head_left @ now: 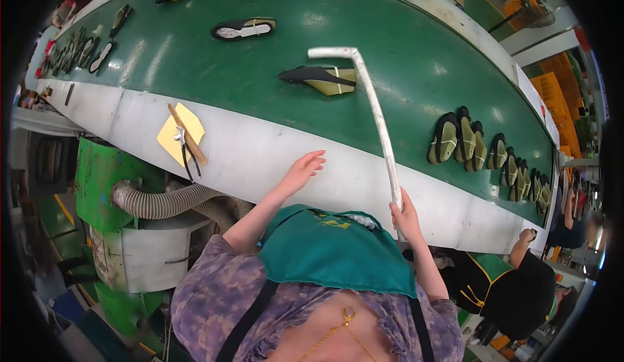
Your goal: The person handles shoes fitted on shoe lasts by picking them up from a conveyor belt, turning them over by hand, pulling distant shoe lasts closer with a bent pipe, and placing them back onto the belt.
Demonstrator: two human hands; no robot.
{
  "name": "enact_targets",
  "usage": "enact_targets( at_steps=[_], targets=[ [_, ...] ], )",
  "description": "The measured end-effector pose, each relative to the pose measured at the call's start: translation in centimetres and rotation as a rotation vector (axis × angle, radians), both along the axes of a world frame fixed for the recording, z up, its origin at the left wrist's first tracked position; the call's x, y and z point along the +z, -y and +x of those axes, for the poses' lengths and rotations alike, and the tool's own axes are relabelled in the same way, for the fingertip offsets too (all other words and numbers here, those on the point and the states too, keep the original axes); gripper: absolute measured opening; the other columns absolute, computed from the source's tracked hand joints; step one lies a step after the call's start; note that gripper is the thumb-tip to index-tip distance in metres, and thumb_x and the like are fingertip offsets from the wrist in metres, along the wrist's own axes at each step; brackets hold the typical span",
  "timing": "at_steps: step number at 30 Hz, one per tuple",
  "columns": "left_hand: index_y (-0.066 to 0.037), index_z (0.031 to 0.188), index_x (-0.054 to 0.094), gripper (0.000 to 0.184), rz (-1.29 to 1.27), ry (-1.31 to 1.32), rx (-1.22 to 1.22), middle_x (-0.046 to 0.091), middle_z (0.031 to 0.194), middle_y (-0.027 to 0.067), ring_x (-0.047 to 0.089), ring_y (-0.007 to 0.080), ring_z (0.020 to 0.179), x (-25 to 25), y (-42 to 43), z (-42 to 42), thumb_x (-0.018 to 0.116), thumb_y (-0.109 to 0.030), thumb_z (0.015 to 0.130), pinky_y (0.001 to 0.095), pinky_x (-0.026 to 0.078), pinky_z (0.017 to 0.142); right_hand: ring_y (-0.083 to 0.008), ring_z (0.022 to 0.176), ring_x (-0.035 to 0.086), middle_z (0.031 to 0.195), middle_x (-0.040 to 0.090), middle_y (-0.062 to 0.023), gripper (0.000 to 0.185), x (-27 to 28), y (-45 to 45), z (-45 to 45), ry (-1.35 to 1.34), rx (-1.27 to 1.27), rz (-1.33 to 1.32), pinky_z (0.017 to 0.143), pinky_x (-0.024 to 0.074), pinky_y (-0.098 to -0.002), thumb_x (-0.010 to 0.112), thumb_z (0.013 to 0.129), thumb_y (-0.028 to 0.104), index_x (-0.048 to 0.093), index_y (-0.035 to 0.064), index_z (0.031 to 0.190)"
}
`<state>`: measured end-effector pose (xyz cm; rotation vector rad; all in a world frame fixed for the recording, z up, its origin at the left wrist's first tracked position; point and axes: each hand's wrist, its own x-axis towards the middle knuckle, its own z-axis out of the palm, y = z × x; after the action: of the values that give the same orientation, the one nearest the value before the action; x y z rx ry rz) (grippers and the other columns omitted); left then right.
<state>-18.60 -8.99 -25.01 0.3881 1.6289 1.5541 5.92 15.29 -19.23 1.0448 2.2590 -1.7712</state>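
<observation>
Fingers of the right hand (406,217) are curled closely round the lower shaft of a white hooked pole (376,105), and over on the left, the left hand (303,171) hangs loosely spread, holding nothing, above the white ledge (260,157). Out goes the pole across the green surface (195,69), its bend by a black-and-olive shoe (328,80); contact is hard to judge from here. It looks light, stiff, perhaps slick: best gripped low, where the hand is.
</observation>
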Motion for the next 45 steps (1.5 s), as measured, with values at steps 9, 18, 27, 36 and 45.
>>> enact_targets(
  at_steps=[9, 18, 27, 36, 45],
  targets=[
    [-0.008, 0.139, 0.044, 0.046, 0.007, -0.018, 0.051, 0.058, 0.125, 0.0088, 0.056, 0.0176, 0.110, 0.7, 1.0, 0.3, 0.041, -0.033, 0.100, 0.0316, 0.044, 0.094, -0.0097, 0.049, 0.048, 0.066, 0.050, -0.0019, 0.065, 2.3, 0.4, -24.1, -0.234, 0.247, -0.035, 0.043, 0.0428, -0.0272, 0.053, 0.094, 0.016, 0.021, 0.0137, 0.150],
    [-0.008, 0.140, 0.043, 0.047, -0.030, 0.013, 0.192, 0.057, 0.126, 0.0092, 0.056, 0.0184, 0.111, 0.2, 3.9, 1.0, 0.043, -0.033, 0.100, 0.0325, 0.044, 0.094, -0.0148, 0.054, 0.053, 0.078, 0.057, -0.0103, 0.075, 4.9, 2.6, -31.4, -0.060, 0.505, 0.215, 0.048, 0.0485, -0.0310, 0.052, 0.091, 0.014, 0.011, 0.0209, 0.153],
    [-0.006, 0.140, 0.042, 0.047, -0.043, -0.026, 0.074, 0.056, 0.128, 0.0110, 0.056, 0.0204, 0.114, 1.1, 2.5, 0.6, 0.043, -0.032, 0.100, 0.0339, 0.044, 0.097, -0.0167, 0.053, 0.054, 0.080, 0.059, -0.0141, 0.076, 7.4, -0.5, -14.3, 0.061, 0.487, 0.107, 0.048, 0.0492, -0.0329, 0.053, 0.088, 0.012, 0.014, 0.0220, 0.152],
    [-0.004, 0.135, 0.047, 0.042, 0.133, -0.164, 0.153, 0.060, 0.120, 0.0121, 0.058, 0.0196, 0.108, 3.0, 1.1, 0.2, 0.043, -0.028, 0.101, 0.0325, 0.046, 0.093, -0.0431, 0.090, 0.063, 0.104, 0.063, -0.0281, 0.072, -2.2, 1.6, -3.1, -0.141, 0.312, 0.456, 0.076, 0.0500, -0.0449, 0.056, 0.089, 0.014, 0.019, 0.0180, 0.151],
    [-0.003, 0.132, 0.051, 0.038, 0.206, -0.334, 0.274, 0.062, 0.116, 0.0117, 0.060, 0.0197, 0.104, 5.2, 1.6, -1.6, 0.043, -0.024, 0.101, 0.0320, 0.047, 0.090, -0.0423, 0.091, 0.064, 0.105, 0.063, -0.0267, 0.072, -3.4, 1.2, -3.9, -0.166, 0.258, 0.290, 0.077, 0.0502, -0.0421, 0.058, 0.089, 0.013, 0.022, 0.0186, 0.150]
  ],
)
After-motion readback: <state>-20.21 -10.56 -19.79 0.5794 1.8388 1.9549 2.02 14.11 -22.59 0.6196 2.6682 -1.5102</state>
